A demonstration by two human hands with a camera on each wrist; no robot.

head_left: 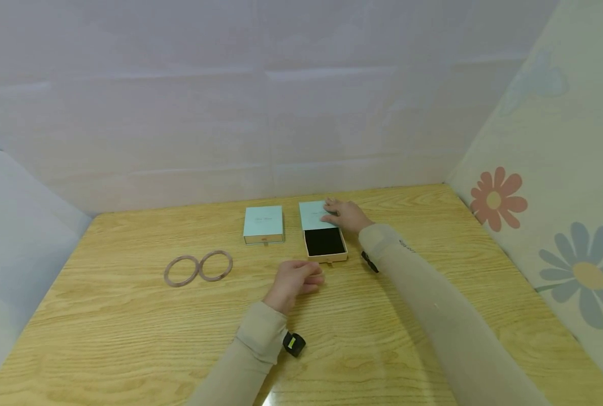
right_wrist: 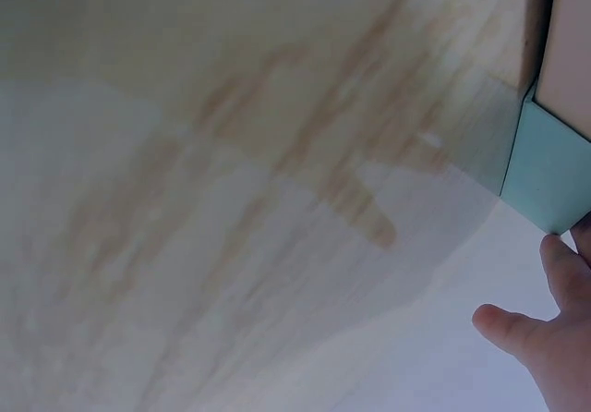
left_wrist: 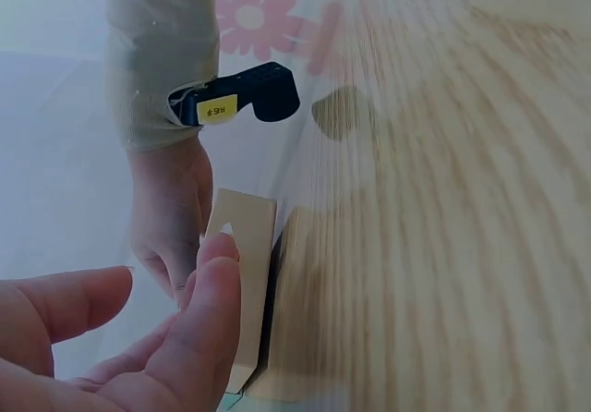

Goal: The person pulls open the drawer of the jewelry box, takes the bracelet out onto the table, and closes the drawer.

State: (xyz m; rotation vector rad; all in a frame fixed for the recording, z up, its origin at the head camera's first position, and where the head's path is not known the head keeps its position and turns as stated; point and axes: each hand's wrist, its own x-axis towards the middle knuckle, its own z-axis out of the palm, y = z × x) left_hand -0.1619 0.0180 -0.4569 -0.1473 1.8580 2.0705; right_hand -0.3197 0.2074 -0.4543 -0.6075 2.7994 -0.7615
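My right hand [head_left: 347,214] rests on the pale teal sleeve [head_left: 313,214] of a small drawer box, fingers spread over its top right part. Its fingertips touch the sleeve's edge in the right wrist view [right_wrist: 554,167]. The drawer [head_left: 326,258] stands pulled out towards me, showing a black lining [head_left: 325,241]. Just in front of it, my left hand [head_left: 293,280] hovers with loosely bent fingers and holds nothing. The left wrist view has these fingers [left_wrist: 199,338] in front of the drawer's face, thumb apart; whether they touch it I cannot tell.
A second teal box [head_left: 263,221], its drawer pushed in, stands left of the first. Two pinkish bangles, one on the left [head_left: 181,285] and one on the right [head_left: 215,279], lie side by side on the wooden table [head_left: 128,338]. A pale cloth wall [head_left: 205,124] rises behind.
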